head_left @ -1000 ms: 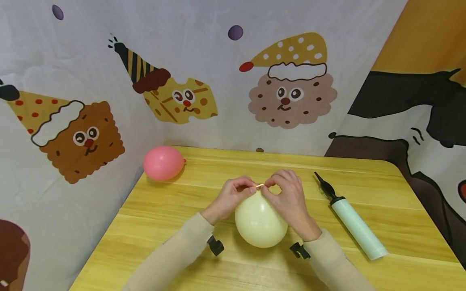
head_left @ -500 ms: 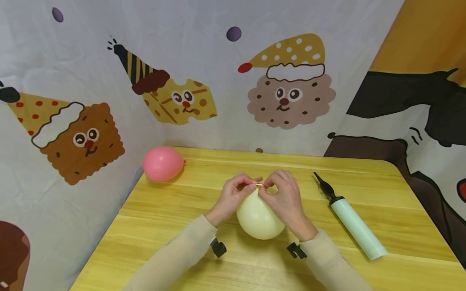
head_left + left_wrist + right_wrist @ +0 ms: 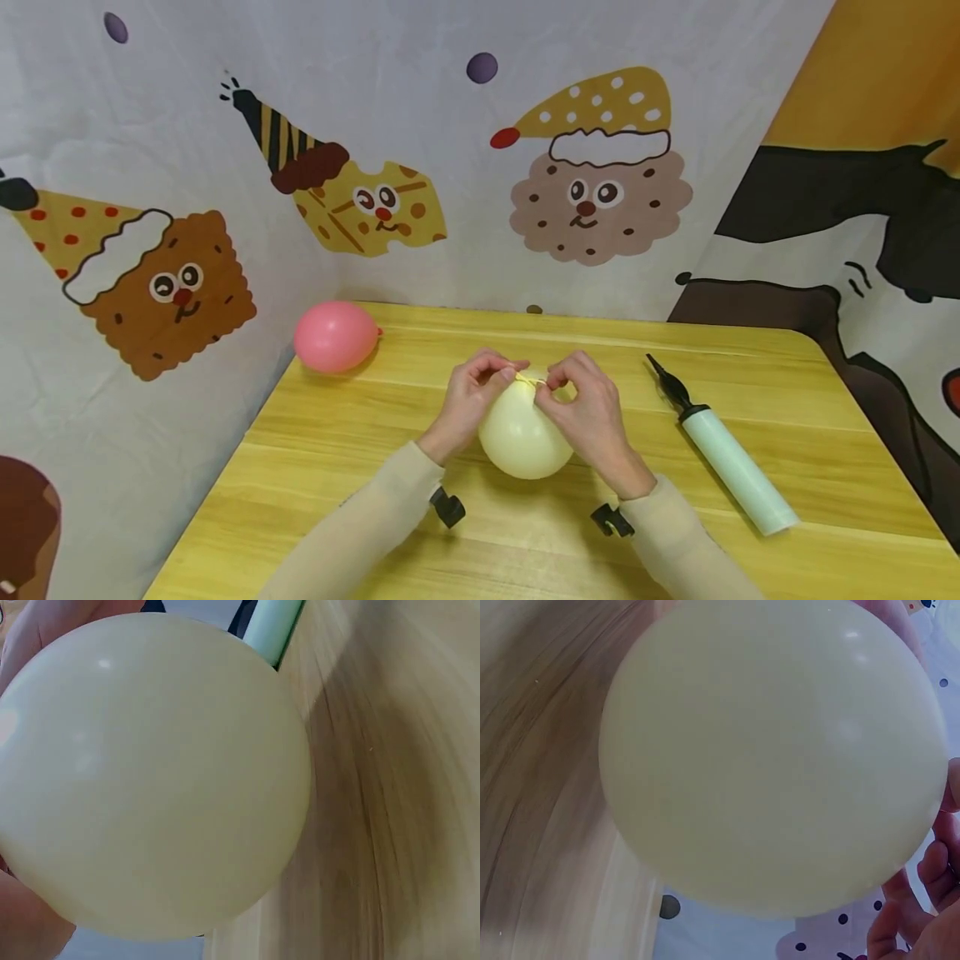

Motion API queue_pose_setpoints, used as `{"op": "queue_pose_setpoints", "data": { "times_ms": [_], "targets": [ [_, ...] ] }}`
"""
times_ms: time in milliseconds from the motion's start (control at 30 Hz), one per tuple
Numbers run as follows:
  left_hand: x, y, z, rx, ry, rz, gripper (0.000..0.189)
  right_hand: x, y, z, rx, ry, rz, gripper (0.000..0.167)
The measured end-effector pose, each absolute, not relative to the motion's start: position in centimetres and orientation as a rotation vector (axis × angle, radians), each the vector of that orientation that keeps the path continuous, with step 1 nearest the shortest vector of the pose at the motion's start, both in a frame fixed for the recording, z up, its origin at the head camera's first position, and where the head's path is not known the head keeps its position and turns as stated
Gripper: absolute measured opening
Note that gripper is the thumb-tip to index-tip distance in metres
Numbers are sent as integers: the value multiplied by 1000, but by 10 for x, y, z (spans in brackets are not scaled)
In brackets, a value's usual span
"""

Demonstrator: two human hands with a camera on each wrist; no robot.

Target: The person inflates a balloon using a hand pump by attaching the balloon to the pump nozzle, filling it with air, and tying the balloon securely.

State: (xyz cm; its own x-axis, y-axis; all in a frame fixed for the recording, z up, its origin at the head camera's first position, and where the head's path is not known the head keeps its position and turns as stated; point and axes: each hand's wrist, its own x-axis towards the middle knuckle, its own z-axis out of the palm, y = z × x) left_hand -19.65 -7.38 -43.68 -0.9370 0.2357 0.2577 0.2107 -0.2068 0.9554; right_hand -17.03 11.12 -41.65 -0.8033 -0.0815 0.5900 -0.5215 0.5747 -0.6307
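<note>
A pale yellow balloon (image 3: 525, 437), round and inflated, hangs between the two hands with its neck uppermost. My left hand (image 3: 467, 404) pinches one side of the stretched neck (image 3: 529, 381) between thumb and finger. On the other side, my right hand (image 3: 588, 408) pinches the neck's end the same way. The balloon (image 3: 150, 780) fills much of the left wrist view and hides most of the fingers. In the right wrist view the balloon (image 3: 772, 757) also blocks the neck, and curled fingers show at the right edge.
A pink balloon (image 3: 337, 337) lies at the table's back left corner. To the right of the hands lies a hand pump (image 3: 738, 471) with a mint green barrel and black nozzle. Behind the wooden table (image 3: 360, 533) hangs a cartoon-printed cloth (image 3: 450, 292).
The balloon has risen and shifted slightly left. My left hand has moved a little left and up, so more of the stretched neck shows between the hands.
</note>
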Motion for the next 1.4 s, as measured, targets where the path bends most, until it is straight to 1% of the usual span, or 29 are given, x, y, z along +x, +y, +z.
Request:
{"op": "queue_pose_setpoints", "data": {
  "times_ms": [233,400,567,700,833,933,1167,1400],
  "targets": [
    [-195,-69,-436,611,2097,2301,12,-169,112,-414,479,-2364,1190,22],
    [-196,-67,-439,642,2154,2252,9,-172,118,-412,484,-2500,1279,13],
    [-196,-68,-442,640,2224,2166,10,-179,128,-412,517,-2644,1467,4],
    [-196,-69,-446,613,2253,2144,11,-183,131,-415,533,-2684,1564,10],
    [-197,-70,-450,567,2277,2152,12,-183,131,-419,525,-2685,1569,16],
    [-199,-72,-454,516,2298,2185,13,-181,131,-424,525,-2686,1538,24],
    [-202,-79,-459,267,2221,2325,15,-169,141,-438,554,-2691,1495,56],
    [-201,-85,-462,16,1921,2514,18,-159,149,-455,518,-2759,1630,94]
  ]
}}
